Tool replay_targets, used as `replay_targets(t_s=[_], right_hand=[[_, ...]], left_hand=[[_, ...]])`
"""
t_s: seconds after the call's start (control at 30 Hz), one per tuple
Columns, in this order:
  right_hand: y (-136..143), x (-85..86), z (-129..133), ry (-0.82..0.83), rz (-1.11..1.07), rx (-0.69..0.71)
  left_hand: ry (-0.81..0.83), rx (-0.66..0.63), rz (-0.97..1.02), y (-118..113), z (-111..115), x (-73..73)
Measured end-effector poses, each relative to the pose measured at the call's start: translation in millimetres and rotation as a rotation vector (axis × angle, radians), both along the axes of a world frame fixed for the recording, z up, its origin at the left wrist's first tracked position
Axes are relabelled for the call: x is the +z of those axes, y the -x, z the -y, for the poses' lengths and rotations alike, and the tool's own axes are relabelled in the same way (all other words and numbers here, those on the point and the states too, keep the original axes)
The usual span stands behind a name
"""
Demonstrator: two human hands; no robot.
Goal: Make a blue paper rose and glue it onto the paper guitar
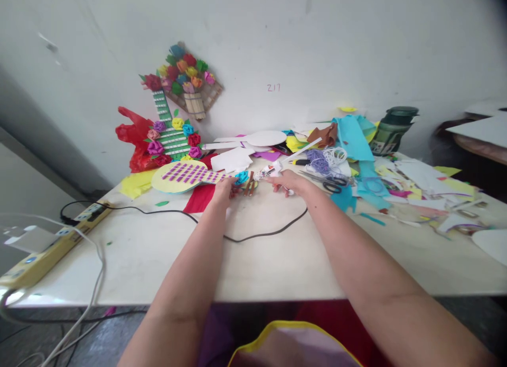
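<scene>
A pale yellow guitar-shaped paper craft point(180, 176) with purple strips lies flat on the table, its narrow neck pointing right. My left hand point(225, 188) is closed on the neck, close to a blue paper flower point(241, 177) and some brown strips point(251, 184) at its end. In my right hand point(288, 181) is a white glue gun point(270, 169) with a printed pattern, its nozzle end aimed left towards the brown strips. My fingers cover part of its grip. A black cord point(253, 236) runs under my right forearm.
A yellow power strip point(55, 245) lies at the left edge. Scissors point(330, 184), purple yarn point(320, 162) and paper scraps point(428, 193) spread to the right, with a green bottle point(394, 128) behind. A green flowered guitar craft point(174, 137) leans on the wall.
</scene>
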State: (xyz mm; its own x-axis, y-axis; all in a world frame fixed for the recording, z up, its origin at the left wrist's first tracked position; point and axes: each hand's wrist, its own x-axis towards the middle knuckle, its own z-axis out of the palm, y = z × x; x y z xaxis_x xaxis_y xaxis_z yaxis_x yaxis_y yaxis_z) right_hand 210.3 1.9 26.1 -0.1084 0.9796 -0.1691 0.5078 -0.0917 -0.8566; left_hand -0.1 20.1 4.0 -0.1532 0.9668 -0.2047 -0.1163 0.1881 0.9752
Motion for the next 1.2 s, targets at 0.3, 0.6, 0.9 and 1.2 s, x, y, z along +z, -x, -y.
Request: replay_targets(t_s=[0.3,0.6,0.9,1.2], right_hand=[[5.3,-4.7,-5.5,-0.003,0.151,-0.008],[7.3,-2.7,-6.4,0.003,0.193,-0.077],[7.9,-6.9,-8.4,-0.046,0.208,-0.100],[9.3,-2.9,-2.4,-0.042,0.116,-0.107]], left_hand=[[-0.004,0.011,0.011,-1.6,3.5,2.7],[-0.017,0.004,0.005,-1.2,3.9,2.1],[-0.014,0.000,0.007,-0.6,2.1,1.3],[-0.001,0.008,-0.001,-1.6,3.7,3.4]])
